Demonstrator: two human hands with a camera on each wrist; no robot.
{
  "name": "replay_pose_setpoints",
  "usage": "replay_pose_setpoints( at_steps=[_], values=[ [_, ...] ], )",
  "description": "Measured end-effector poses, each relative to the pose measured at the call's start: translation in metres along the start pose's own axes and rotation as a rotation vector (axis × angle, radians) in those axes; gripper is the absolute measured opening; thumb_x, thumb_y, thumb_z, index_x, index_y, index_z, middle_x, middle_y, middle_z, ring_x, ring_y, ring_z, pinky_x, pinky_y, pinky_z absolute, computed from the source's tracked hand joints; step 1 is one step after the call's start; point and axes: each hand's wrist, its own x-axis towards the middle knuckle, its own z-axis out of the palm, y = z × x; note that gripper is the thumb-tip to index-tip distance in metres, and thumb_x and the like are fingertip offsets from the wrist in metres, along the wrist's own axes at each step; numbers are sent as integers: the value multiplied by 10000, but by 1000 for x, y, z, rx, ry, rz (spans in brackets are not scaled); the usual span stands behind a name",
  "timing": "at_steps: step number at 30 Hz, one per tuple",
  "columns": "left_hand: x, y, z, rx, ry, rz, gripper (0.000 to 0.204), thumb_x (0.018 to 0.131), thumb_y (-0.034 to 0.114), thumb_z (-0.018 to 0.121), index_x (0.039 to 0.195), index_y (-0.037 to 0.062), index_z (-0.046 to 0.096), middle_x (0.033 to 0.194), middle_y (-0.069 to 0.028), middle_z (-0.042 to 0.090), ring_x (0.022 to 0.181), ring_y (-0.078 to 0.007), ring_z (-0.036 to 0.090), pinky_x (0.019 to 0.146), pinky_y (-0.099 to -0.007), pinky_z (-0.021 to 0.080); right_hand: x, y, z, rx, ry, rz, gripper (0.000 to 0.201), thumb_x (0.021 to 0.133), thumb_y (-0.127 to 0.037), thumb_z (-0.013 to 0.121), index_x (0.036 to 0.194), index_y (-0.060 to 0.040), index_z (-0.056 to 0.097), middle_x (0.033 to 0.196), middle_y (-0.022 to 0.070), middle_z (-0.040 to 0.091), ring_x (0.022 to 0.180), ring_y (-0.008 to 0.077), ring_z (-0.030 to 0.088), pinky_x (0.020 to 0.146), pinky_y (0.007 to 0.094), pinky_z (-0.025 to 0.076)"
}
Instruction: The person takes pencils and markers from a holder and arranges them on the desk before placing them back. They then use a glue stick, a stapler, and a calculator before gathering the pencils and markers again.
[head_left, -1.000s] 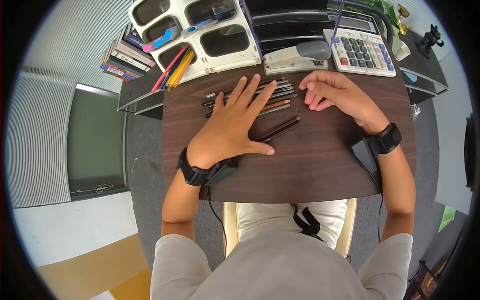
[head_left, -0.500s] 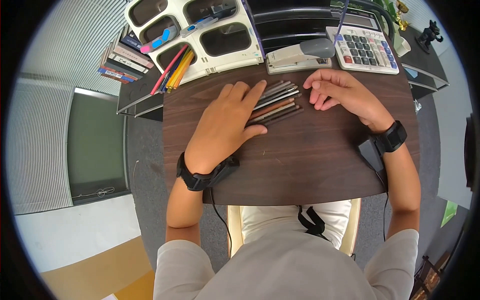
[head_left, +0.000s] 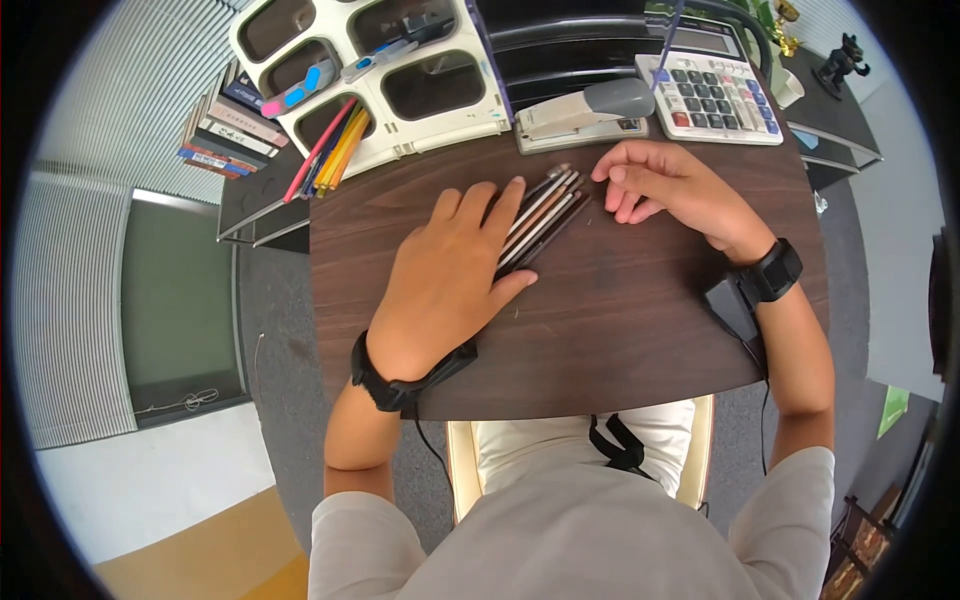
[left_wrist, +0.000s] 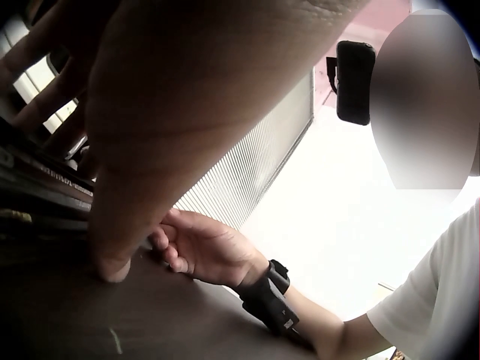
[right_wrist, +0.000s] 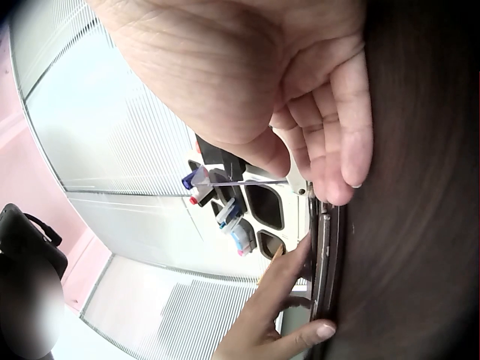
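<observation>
Several dark pencils (head_left: 545, 215) lie bunched in a tight diagonal row on the brown desk (head_left: 620, 320). My left hand (head_left: 455, 265) lies flat over their near ends, fingers straight and together, thumb (head_left: 512, 288) stretched along the bundle's near side. My right hand (head_left: 655, 185) rests on the desk just right of the pencil tips, fingers loosely curled, holding nothing. In the right wrist view the pencils (right_wrist: 325, 262) run along the desk between the two hands. The left wrist view shows my left thumb (left_wrist: 112, 262) on the desk and the right hand (left_wrist: 202, 247) beyond it.
A grey stapler (head_left: 585, 110) sits just behind the pencils, a calculator (head_left: 710, 95) to its right. A white compartment organiser (head_left: 380, 70) with coloured pencils (head_left: 325, 150) stands at the back left beside stacked books (head_left: 225, 130). A black tray (head_left: 560, 40) is behind.
My left hand has swept the spread pencils together into a tight diagonal bundle, and its splayed fingers have closed up. The right hand has stayed in place.
</observation>
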Motion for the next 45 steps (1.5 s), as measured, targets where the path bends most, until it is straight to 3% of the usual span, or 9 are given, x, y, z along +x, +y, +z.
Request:
replay_pose_setpoints(
  at_steps=[6, 15, 45],
  values=[
    [-2, 3, -9, 13, -130, -90, 646, 717, 166, 717, 1305, 34, 484, 1143, -92, 516, 1052, -294, 524, 796, -388, 504, 0, 0, 1, -1, 7, 1, 267, 976, -291, 509, 1077, -64, 604, 864, 14, 632, 794, 81, 599, 739, 221, 498],
    [-3, 5, 2, 111, -35, -1, 601, 651, -8, 636, 1237, -21, 506, 1087, -139, 496, 1017, -307, 527, 806, -386, 498, -1, 0, 1, -4, 13, 2, 229, 967, -220, 481, 1082, -65, 604, 872, 18, 634, 794, 81, 606, 740, 218, 503],
    [-1, 1, 6, -27, -64, 67, 475, 585, 23, 627, 1035, 3, 474, 957, -146, 481, 909, -335, 513, 729, -418, 466, -1, 1, 1, -6, 7, 5, 234, 966, -236, 503, 1078, -63, 613, 882, 22, 636, 812, 96, 615, 750, 228, 510]
  ],
)
